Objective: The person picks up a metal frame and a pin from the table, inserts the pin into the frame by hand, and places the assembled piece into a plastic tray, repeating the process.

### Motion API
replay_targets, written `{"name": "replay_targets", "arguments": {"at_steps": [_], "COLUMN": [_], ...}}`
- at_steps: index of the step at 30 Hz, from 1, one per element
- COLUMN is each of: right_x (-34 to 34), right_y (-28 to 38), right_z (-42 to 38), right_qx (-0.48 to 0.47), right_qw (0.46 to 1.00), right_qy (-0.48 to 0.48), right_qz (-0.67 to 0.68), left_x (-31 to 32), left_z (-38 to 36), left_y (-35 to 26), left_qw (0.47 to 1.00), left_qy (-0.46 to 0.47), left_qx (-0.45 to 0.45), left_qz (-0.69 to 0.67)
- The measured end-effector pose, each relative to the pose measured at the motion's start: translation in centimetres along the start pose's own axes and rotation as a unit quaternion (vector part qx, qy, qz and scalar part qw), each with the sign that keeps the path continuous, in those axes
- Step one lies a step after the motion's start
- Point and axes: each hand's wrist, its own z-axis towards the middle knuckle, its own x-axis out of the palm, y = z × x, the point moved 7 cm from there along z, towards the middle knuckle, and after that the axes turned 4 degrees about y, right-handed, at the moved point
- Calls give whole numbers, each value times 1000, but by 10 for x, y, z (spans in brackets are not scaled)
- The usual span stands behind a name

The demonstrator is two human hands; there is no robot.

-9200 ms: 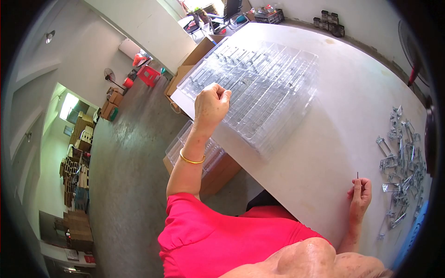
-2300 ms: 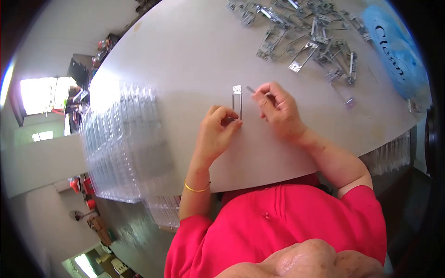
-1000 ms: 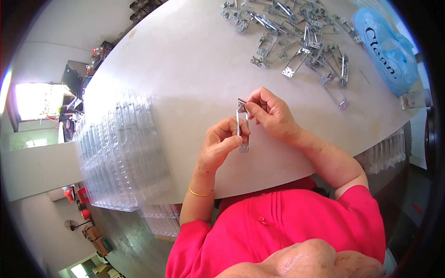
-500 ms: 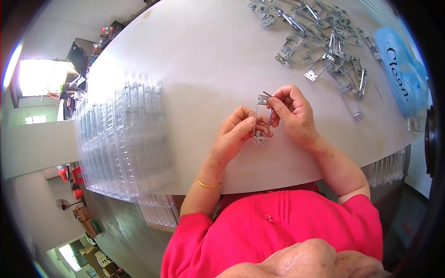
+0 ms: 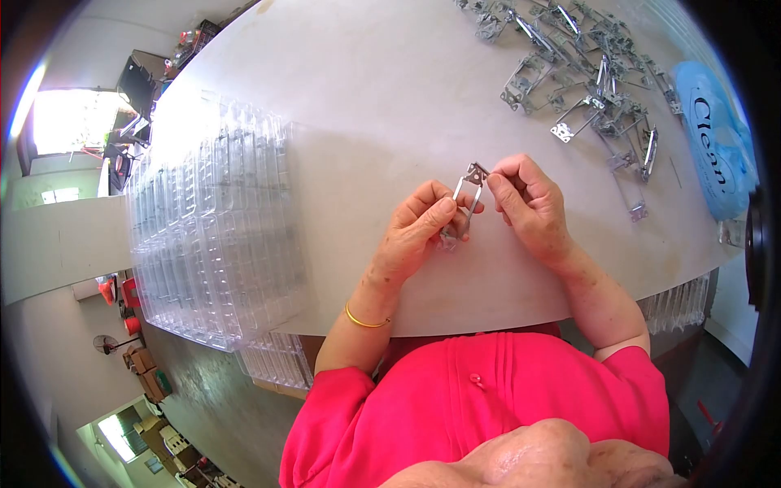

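A small metal bracket frame (image 5: 476, 198), with two thin side bars and a punched plate at each end, is held above the table in front of me. My left hand (image 5: 416, 230) grips it by the side bars, thumb on the near face. It leans, upper end plate to the right. At that plate, the thumb and forefinger of my right hand (image 5: 530, 210) are pinched together right at its corner. What lies between those fingertips is too small to make out. The bracket's lower plate shows just below my left fingers.
A tangled pile of similar metal brackets (image 5: 602, 89) lies at the far right. Beside it sits a blue plastic bag (image 5: 714, 138) printed "Clean". Stacked clear plastic trays (image 5: 215, 236) stand on the left, with more trays (image 5: 675, 305) below the table's right edge.
The bracket has gone from upright to tilted, its upper end swinging right. My right hand has shifted slightly right; the thin dark rod seen at its fingertips no longer shows distinctly.
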Motion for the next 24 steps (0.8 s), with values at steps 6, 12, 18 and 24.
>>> {"name": "replay_targets", "arguments": {"at_steps": [6, 12, 18, 24], "right_x": [3, 0, 6, 10], "right_y": [3, 15, 11, 8], "right_z": [-1, -1, -2, 0], "right_qx": [-34, -78, -51, 100], "right_qw": [999, 995, 997, 982], "right_qy": [8, -6, 28, 112], "right_qz": [-23, -68, -52, 115], "left_x": [-4, -10, -1, 4], "left_z": [-2, -5, -5, -3], "left_y": [-2, -11, -17, -19], "left_qw": [1000, 992, 980, 974], "left_qy": [-19, -63, -46, -27], "left_qx": [4, -2, -13, 10], "left_qz": [18, 105, 193, 224]}}
